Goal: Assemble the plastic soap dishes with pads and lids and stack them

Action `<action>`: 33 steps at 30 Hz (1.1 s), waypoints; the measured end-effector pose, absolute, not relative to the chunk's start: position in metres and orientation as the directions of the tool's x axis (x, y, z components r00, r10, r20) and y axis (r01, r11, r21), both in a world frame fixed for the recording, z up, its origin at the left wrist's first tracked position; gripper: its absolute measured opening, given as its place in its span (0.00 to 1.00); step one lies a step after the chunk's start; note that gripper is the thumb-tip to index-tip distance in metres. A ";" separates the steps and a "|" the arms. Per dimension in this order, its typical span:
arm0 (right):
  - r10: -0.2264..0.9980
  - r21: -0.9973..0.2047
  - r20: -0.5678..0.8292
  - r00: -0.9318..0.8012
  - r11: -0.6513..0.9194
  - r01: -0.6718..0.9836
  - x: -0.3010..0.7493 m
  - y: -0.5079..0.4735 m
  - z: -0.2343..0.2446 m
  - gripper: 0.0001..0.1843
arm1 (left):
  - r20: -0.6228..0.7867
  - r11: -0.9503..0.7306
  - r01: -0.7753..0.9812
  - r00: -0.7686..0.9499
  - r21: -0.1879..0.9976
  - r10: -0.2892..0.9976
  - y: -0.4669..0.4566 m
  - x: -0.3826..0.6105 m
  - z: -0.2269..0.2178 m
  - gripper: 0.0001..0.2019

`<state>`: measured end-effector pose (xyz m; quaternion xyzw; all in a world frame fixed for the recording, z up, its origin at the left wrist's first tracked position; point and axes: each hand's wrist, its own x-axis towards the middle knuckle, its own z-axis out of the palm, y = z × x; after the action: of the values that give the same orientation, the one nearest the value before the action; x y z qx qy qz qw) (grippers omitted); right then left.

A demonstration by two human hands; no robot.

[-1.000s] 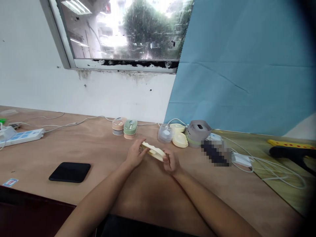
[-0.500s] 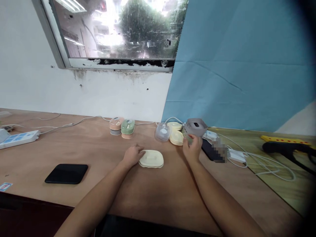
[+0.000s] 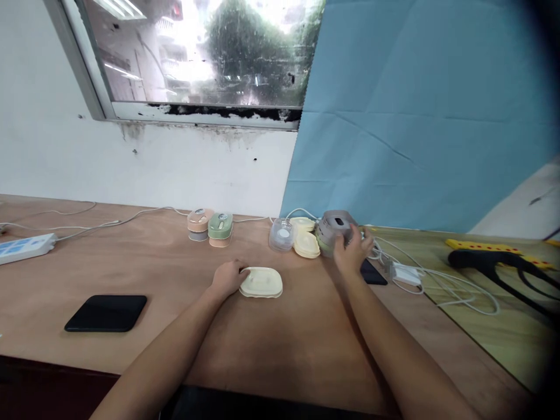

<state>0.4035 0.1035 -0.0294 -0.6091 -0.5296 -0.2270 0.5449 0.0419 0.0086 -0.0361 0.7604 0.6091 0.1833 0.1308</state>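
A cream oval lid (image 3: 261,283) lies flat on the wooden table (image 3: 284,344) in front of me. My left hand (image 3: 227,276) rests at its left edge with curled fingers touching it. My right hand (image 3: 353,251) reaches to the back right and wraps its fingers around a grey box (image 3: 332,227) that sits on a stack. Beside that stack lie two more cream lids (image 3: 305,240) and a clear round container (image 3: 280,235).
A peach box (image 3: 198,224) and a green box (image 3: 220,228) stand near the wall. A black phone (image 3: 106,304) lies at the left, a power strip (image 3: 24,247) farther left. White cables and a charger (image 3: 405,273) spread right, near a black-and-yellow tool (image 3: 494,259).
The cream lid, held in both hands a second ago, now lies on the table. My right hand has let go of it and moved back right onto the grey box.
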 end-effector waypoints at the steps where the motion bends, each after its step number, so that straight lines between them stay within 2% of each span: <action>1: 0.424 -0.417 0.845 0.326 0.141 0.898 0.407 0.106 -0.026 0.25 | 0.118 -0.221 0.878 0.188 0.424 0.975 0.009 0.042 -0.037 0.15; 5: 0.545 -0.431 0.778 0.312 0.103 0.896 0.417 0.113 -0.017 0.22 | 0.120 -0.226 0.876 0.193 0.427 0.974 0.011 0.041 -0.039 0.15; 8: 0.567 -0.463 0.762 0.313 0.138 0.876 0.420 0.115 -0.014 0.19 | 0.127 -0.239 0.870 0.204 0.432 0.971 0.011 0.040 -0.039 0.15; 13: 0.458 -0.496 0.815 0.355 0.235 0.836 0.413 0.104 -0.003 0.17 | 0.135 -0.255 0.863 0.217 0.436 0.967 0.012 0.040 -0.040 0.15; 17: 0.383 -0.488 0.858 0.341 0.407 0.772 0.383 0.084 0.004 0.17 | 0.154 -0.268 0.841 0.220 0.471 0.963 0.015 0.039 -0.044 0.14; 19: 0.441 -0.527 0.840 0.317 0.523 0.669 0.359 0.071 -0.001 0.19 | 0.204 -0.260 0.801 0.175 0.540 0.963 0.016 0.040 -0.044 0.17; 22: 0.587 -0.622 0.774 0.238 0.632 0.462 0.316 0.046 -0.017 0.22 | 0.327 -0.294 0.677 0.084 0.674 0.941 0.013 0.041 -0.039 0.27; 26: 0.776 -0.736 0.630 -0.026 0.607 0.300 0.270 0.015 -0.036 0.27 | 0.481 -0.449 0.533 0.088 0.717 0.872 0.004 0.041 -0.027 0.32; 28: 0.839 -0.804 0.535 -0.100 0.542 0.244 0.258 0.007 -0.041 0.29 | 0.540 -0.499 0.501 0.074 0.707 0.839 0.000 0.040 -0.022 0.30; 31: 0.923 -0.902 0.380 -0.066 0.385 0.193 0.252 0.007 -0.043 0.31 | 0.507 -0.462 0.533 0.069 0.709 0.859 -0.002 0.039 -0.019 0.26; 33: 0.959 -0.946 0.282 -0.024 0.282 0.160 0.254 0.011 -0.044 0.32 | 0.441 -0.399 0.590 0.080 0.701 0.894 -0.002 0.039 -0.018 0.30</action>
<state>0.2536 0.0109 -0.0441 -0.4623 -0.6055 0.3813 0.5237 0.0386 -0.0023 -0.0184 0.7139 0.5197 0.4358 0.1740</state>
